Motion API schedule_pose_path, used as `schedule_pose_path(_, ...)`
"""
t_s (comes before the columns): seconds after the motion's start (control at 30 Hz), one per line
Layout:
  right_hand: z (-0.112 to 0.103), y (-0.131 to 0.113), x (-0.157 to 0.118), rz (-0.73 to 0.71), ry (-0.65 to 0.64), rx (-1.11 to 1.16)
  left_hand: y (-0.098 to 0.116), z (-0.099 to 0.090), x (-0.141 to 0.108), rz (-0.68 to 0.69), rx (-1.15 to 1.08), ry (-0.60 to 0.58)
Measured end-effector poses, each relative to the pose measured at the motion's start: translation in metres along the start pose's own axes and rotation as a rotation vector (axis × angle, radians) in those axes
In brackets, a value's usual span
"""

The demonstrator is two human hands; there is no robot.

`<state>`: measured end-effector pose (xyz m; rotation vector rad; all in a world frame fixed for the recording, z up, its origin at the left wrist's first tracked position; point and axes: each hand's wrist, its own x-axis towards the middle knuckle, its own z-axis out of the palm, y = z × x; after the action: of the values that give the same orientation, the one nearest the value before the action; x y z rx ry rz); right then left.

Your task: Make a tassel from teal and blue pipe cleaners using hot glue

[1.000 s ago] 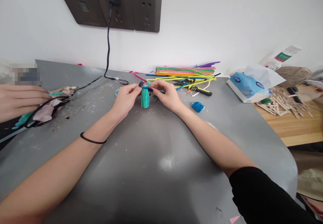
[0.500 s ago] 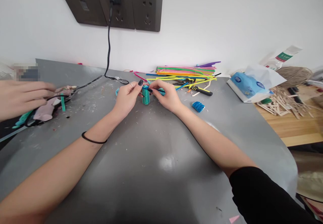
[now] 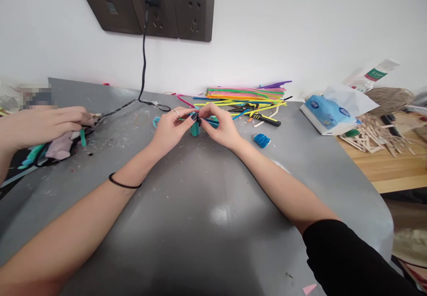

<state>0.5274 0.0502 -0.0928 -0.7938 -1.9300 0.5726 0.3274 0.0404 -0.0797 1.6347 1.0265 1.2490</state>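
My left hand (image 3: 171, 129) and my right hand (image 3: 220, 125) meet above the far middle of the table, both closed with fingertips pinched together. Between them is a small green cylinder (image 3: 195, 130) that looks wrapped in pipe cleaner; the fingers cover its top. A blue pipe cleaner (image 3: 240, 114) runs out past my right hand's fingers, its inner end hidden at the pinch. To the right lies a small blue wrapped block (image 3: 262, 141). Behind my right hand are yellow-and-black pliers (image 3: 267, 120) and a bundle of coloured pipe cleaners (image 3: 245, 93).
At the left, another person's hand (image 3: 50, 125) rests over a pink object (image 3: 60, 147) and a green strip (image 3: 83, 138). A black cord (image 3: 144, 65) hangs from the wall socket (image 3: 152, 7). Tissues (image 3: 330, 114), wooden sticks (image 3: 376, 136) and twine (image 3: 389, 100) are at the right.
My left fingers have shifted slightly right and down, covering more of the green cylinder's top. My right hand has barely moved. The other person's hand has moved right, over the pink object.
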Motion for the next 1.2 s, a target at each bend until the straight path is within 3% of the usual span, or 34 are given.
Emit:
schedule_pose_path(0.3, -0.0018, 0.0026, 0.0016, 0.024, -0.012, 0.007, -0.002, 0.0018, 0.0, -0.125, -0.12, -0.03)
schedule_pose_path(0.53, -0.0021, 0.0011, 0.0013, 0.019, -0.006, -0.004, -0.0024, 0.0017, 0.0009, -0.098, -0.116, -0.062)
schedule_pose_path(0.8, -0.0025, -0.0007, 0.0007, 0.002, -0.017, 0.004, -0.0077, 0.0043, 0.0045, -0.18, -0.334, -0.021)
schedule_pose_path(1.2, -0.0013, 0.0012, -0.0009, -0.047, -0.024, -0.021, -0.0023, 0.006, 0.0041, -0.223, -0.356, 0.0)
